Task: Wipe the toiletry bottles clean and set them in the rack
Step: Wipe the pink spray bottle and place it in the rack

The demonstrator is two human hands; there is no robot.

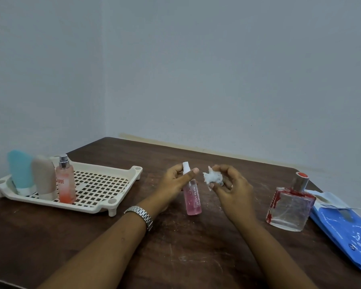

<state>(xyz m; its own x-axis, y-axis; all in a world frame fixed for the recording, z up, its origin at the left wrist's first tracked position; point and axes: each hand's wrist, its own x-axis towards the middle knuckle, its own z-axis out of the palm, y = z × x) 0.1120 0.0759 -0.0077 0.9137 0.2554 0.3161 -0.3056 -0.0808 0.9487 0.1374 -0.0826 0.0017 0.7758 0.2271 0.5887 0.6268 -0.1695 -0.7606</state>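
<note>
The cream plastic rack [104, 184] with its grid floor sits on the dark brown wooden table [196, 247], and everything else is easiest placed from it. Standing inside the rack at its left end are a pale blue squeeze tube [20, 171], a beige squeeze tube [44, 176] and a tall orange-pink spray bottle [65, 182], side by side. Just right of the rack, the left hand [175, 182], a metal watch [141, 216] on its wrist, pinches the white nozzle of a small clear bottle of pink liquid [192, 199], held upright. Beside it the right hand [229, 184] is curled round a crumpled white tissue [214, 178]. Further right of the rack stand a square clear glass perfume bottle with red trim [289, 207] and a blue plastic wipes packet [342, 226].
</note>
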